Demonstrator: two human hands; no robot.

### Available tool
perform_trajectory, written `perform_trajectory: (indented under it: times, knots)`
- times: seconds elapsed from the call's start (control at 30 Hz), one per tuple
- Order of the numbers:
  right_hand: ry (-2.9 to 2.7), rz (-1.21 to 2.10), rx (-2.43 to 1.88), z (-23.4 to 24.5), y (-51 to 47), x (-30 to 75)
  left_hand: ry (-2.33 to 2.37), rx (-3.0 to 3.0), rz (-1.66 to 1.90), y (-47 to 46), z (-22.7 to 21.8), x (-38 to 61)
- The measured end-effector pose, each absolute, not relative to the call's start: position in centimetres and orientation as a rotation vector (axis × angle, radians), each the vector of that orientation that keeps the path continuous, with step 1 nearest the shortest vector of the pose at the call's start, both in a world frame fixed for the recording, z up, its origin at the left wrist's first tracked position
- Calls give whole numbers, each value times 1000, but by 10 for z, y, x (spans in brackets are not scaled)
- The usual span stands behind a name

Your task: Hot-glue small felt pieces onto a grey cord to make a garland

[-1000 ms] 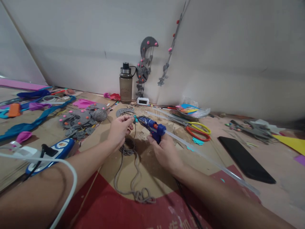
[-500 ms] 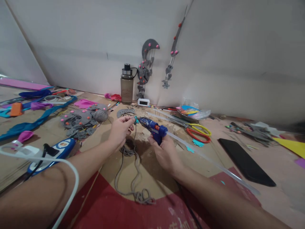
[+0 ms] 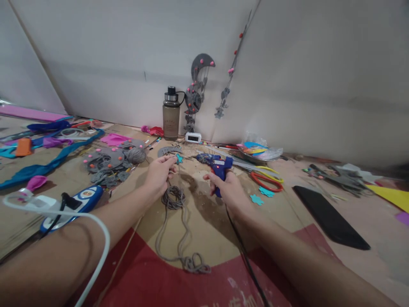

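glue gun [image 3: 214, 163]: blue, red light lit | right hand [image 3: 228, 190] fingers grip it | left hand [image 3: 159, 172] fingers pinch teal felt piece [image 3: 179, 159]

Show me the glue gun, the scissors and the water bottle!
glue gun [image 3: 220, 162]: head view, on its blue body.
scissors [image 3: 254, 176]: head view, on the red handle loop.
water bottle [image 3: 170, 121]: head view, on its brown side.

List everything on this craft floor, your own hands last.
glue gun: one, blue, in right hand
felt piece: one, teal, in left hand
cord: one, grey, coiled beside left hand
bottle: one, brown, by wall
clock: one, white, beside bottle
scissors: one, red-yellow, right of glue gun
felt flowers: two, teal, near right hand
slab: one, black, far right
yarn ball: one, grey, left of cord
left hand: one, pinching felt piece
right hand: one, gripping glue gun
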State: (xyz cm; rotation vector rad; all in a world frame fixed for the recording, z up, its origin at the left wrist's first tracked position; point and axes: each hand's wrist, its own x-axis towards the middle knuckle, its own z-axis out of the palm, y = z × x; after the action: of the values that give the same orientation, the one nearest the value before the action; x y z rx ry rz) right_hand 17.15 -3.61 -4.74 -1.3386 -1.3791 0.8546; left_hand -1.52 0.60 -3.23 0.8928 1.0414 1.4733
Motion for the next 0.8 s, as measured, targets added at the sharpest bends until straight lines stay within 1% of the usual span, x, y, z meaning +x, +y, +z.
perform_trajectory:
  times: [0.03,0.13,0.2,0.27,0.37,0.43,0.47,0.53,0.7,0.77,0.8]
  knots:
    - [-1377,903,-1372,-48,-30,175,1037,896,1485,6,-33,-15]
    - [-1434,833,-1631,-47,-13,185,1043,918,1502,5,-32,-14]
    - [-1606,662,-1828,-46,-7,187,1054,938,1508,3,-30,-13]
    - [-1804,390,-1896,-43,-5,188,1056,959,1515,1,-28,-12]
    - [-1939,-36,-1857,-37,-8,189,1051,1002,1521,0,-27,-11]
    - [-1924,-130,-1779,-31,-13,188,1052,1035,1526,0,-27,-11]
    - [-1909,-97,-1699,-28,-16,185,1058,1052,1530,1,-27,-11]
    - [-1855,108,-1467,-22,-21,173,1084,1090,1537,1,-27,-10]
    - [-1343,1046,-1098,-20,-26,124,1144,1211,1573,-2,-27,-11]
    - [-1162,1310,-991,-22,-25,110,1148,1237,1599,-2,-26,-11]
    - [-1105,1383,-955,-24,-25,106,1148,1237,1605,-2,-26,-11]
